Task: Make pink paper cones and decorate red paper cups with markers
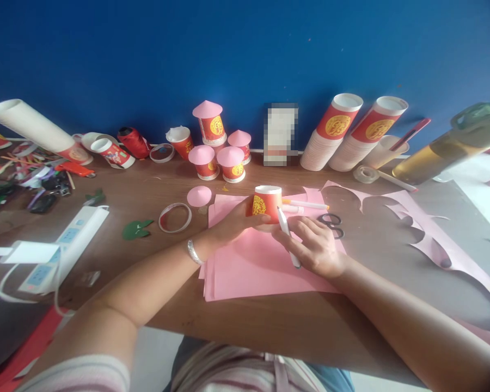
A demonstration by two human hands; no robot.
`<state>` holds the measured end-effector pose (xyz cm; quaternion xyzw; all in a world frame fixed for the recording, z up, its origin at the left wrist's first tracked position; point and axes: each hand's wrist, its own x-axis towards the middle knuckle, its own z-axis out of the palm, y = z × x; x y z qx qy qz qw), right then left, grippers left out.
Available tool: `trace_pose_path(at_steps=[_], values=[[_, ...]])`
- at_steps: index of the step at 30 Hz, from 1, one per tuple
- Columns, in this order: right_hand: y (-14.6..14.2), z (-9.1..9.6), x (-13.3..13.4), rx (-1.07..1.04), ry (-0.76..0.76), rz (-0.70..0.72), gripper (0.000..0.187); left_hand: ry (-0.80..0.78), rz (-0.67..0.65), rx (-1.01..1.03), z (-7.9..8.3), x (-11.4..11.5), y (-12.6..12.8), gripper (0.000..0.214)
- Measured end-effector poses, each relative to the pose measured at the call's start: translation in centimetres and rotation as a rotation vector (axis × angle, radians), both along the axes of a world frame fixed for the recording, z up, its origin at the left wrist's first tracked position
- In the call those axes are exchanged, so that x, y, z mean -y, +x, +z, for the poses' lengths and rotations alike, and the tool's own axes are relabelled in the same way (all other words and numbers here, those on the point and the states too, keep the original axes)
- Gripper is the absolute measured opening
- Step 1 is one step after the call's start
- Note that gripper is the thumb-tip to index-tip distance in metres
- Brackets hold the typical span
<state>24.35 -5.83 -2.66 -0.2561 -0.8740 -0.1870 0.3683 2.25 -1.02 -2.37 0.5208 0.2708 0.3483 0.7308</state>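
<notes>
My left hand is closed around a red paper cup with a gold print and a white rim at its top. The cup is held above a stack of pink paper sheets. In my right hand is a slim white pen-shaped tool, its narrow upper end close against the cup's right side. I cannot make out whether it is a pen or a cutter. An orange-and-white pen and dark-handled scissors lie just beyond my right hand.
Behind stand small cups with pink cone tops and tall stacks of cups. A loose pink cone and a cut ring lie left. Pink offcuts spread right, near a tape roll. A power strip lies far left.
</notes>
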Motion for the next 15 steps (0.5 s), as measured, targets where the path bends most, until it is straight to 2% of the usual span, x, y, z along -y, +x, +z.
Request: trace_pose_path(at_steps=[5, 9, 15], values=[[-0.3, 0.3, 0.2, -0.126, -0.118, 0.097, 0.038, -0.043, 0.009, 0.186, -1.0, -0.5, -0.3, 0.029], [-0.5, 0.8, 0.8, -0.186, -0.220, 0.169, 0.043, -0.101, 0.000, 0.226, -1.2, -0.7, -0.6, 0.023], [-0.7, 1.9, 1.6, -0.318, -0.443, 0.103, 0.021, -0.106, 0.021, 0.191, -1.0, -0.5, -0.6, 0.026]])
